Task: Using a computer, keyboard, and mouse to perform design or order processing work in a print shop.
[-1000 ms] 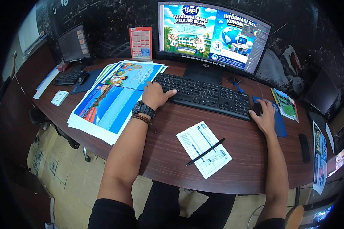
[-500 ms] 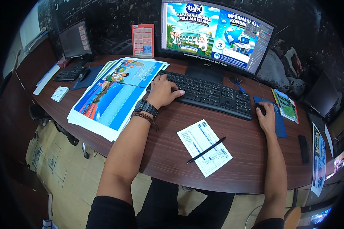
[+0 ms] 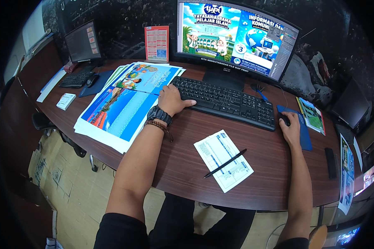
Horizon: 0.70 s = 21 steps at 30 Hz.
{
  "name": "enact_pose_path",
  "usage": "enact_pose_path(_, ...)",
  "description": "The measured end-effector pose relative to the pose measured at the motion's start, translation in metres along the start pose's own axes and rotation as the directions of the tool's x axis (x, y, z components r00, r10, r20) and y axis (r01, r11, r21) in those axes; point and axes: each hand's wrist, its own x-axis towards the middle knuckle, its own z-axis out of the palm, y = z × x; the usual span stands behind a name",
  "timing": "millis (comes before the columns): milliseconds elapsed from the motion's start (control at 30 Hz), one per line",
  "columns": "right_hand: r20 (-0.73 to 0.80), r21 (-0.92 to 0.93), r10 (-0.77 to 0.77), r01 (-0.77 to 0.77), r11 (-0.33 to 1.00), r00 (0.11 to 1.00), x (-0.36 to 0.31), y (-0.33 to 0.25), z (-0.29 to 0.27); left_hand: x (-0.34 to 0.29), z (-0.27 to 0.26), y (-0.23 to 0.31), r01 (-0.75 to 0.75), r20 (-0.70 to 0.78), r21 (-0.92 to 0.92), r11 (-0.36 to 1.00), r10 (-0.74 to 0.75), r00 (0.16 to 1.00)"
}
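Note:
My left hand (image 3: 171, 101) rests at the left end of a black keyboard (image 3: 226, 101). Its thumb stretches out along the front edge and the other fingers lie at the keyboard's corner, holding nothing. A black watch and a beaded bracelet circle that wrist. Over on the right, my right hand (image 3: 292, 130) is curled around a black mouse (image 3: 284, 120), partly hidden under the fingers, on a blue mouse pad (image 3: 305, 140). Behind the keyboard a wide monitor (image 3: 227, 59) shows two colourful poster designs side by side.
Large colour prints (image 3: 122, 114) lie stacked left of the keyboard. A black pen (image 3: 225, 163) crosses a printed form pad (image 3: 231, 179) near the desk's front edge. A red-framed calendar (image 3: 157, 43) stands behind; a second monitor (image 3: 83, 43) is far left. A dark phone-like object (image 3: 330, 163) lies right.
My left hand has slid slightly left, its fingers drawing off the keys toward the keyboard's corner. My right hand stays on the mouse.

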Motion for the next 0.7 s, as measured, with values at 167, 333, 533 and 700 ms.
enact_pose_path(167, 0.007, 0.008, 0.015, -0.015, 1.000, 1.000, 0.0003, -0.0010, -0.0002, 0.0036, 0.0023, -0.0023, -0.021, 0.008, 0.044, 0.999, 0.021, 1.000)
enact_pose_path(333, 0.011, 0.007, 0.019, -0.019, 1.000, 1.000, 0.0004, -0.0010, -0.0004, 0.0038, 0.0024, -0.0028, -0.027, 0.023, 0.065, 0.998, 0.026, 0.999)
enact_pose_path(533, 0.010, 0.008, 0.015, -0.015, 1.000, 1.000, 0.0009, 0.0016, 0.0007, 0.0005, -0.0044, 0.0004, -0.018, 0.054, 0.053, 0.998, 0.015, 0.998)
enact_pose_path(700, 0.015, 0.001, 0.015, -0.015, 1.000, 1.000, 0.0003, 0.0023, -0.0002, -0.0008, -0.0058, 0.0028, -0.009, 0.061, 0.050, 0.999, 0.006, 0.998)
